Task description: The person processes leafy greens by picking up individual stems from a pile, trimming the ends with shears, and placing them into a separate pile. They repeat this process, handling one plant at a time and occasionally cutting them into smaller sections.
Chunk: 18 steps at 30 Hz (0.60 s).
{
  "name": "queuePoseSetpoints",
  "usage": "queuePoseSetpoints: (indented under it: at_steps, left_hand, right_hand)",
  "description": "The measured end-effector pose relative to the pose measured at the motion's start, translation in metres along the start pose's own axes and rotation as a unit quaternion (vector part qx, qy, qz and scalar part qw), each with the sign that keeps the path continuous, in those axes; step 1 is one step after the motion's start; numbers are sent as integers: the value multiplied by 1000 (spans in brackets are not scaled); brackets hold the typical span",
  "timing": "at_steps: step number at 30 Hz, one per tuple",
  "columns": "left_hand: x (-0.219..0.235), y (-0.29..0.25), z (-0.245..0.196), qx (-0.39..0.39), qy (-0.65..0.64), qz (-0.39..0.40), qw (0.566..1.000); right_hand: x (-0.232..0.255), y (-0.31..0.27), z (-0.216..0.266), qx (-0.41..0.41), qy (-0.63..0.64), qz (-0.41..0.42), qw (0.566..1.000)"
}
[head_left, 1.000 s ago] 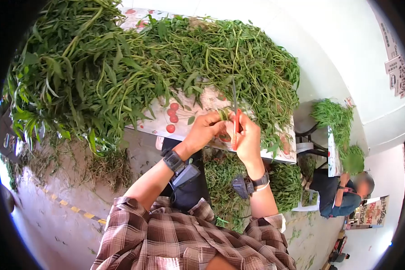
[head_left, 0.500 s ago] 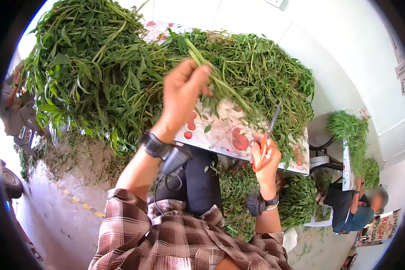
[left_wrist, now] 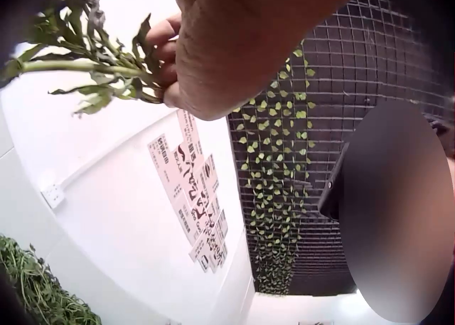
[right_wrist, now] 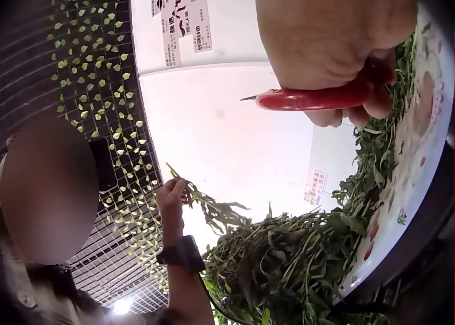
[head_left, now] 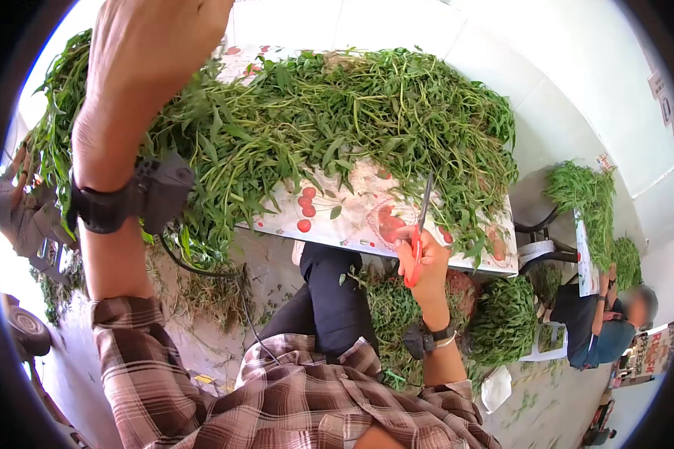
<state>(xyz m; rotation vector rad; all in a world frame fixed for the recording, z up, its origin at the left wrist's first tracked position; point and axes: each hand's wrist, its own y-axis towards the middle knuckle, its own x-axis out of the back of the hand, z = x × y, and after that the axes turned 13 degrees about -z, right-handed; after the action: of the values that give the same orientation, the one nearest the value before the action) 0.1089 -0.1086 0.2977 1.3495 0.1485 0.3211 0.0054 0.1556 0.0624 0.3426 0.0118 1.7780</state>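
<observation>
My left hand (head_left: 153, 52) is raised high at the upper left, over the heaped greens, its fingers out of the head view. In the left wrist view its fingers curl round a small bunch of leafy stems (left_wrist: 106, 71); the right wrist view shows the same bunch (right_wrist: 213, 208) drooping from the hand. Low over the table's near edge, my right hand (head_left: 430, 271) grips red-handled scissors (head_left: 414, 258), blades pointing away from me. A wide heap of leafy green stems (head_left: 337, 112) covers most of the cherry-patterned table (head_left: 352, 196).
More greens (head_left: 60, 90) are piled at the far left. Bundled greens (head_left: 502, 318) stand on the floor below the table, beside loose cuttings (head_left: 210, 288). At the right, another person (head_left: 614, 329) sits by a second table (head_left: 583, 247) with greens on it. A white wall (head_left: 562, 60) stands behind.
Both hands were together at the scissors; then the left hand drew away with stems and swung up to the upper left. The right hand shifted slightly right, keeping the scissors.
</observation>
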Motion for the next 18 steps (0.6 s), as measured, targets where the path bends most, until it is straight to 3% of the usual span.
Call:
queuePoseSetpoints:
  at_steps: [2,3,4,6,7,9,12,15,18]
  left_hand:
    - [2,7,-12,-23,119,78,990]
    - [3,11,-8,-6,97,130,987]
    - [-9,4,10,-6,91,131,987]
    - [-48,-22,65,-111,103,210,966]
    - [-60,-36,75,-112,94,212,966]
    - [-82,-65,86,-74,104,333,934]
    - [-107,-111,111,-31,87,403,910]
    - [-104,-130,113,-1,12,403,915]
    - [-98,-124,100,29,32,431,901]
  right_hand:
    - [0,-2,-2,-19,19,12,1000]
    - [1,-2,-1,-20,9,12,1000]
    - [1,-3,-1,-23,6,7,1000]
    - [3,-4,-2,-45,17,10,999]
    - [4,-5,-7,-52,38,13,998]
    - [6,-8,-9,-58,44,2,997]
    - [13,-12,-18,-58,59,-5,997]
    - [20,-15,-25,-54,28,-26,998]
    - [28,-16,-32,-80,58,-40,994]
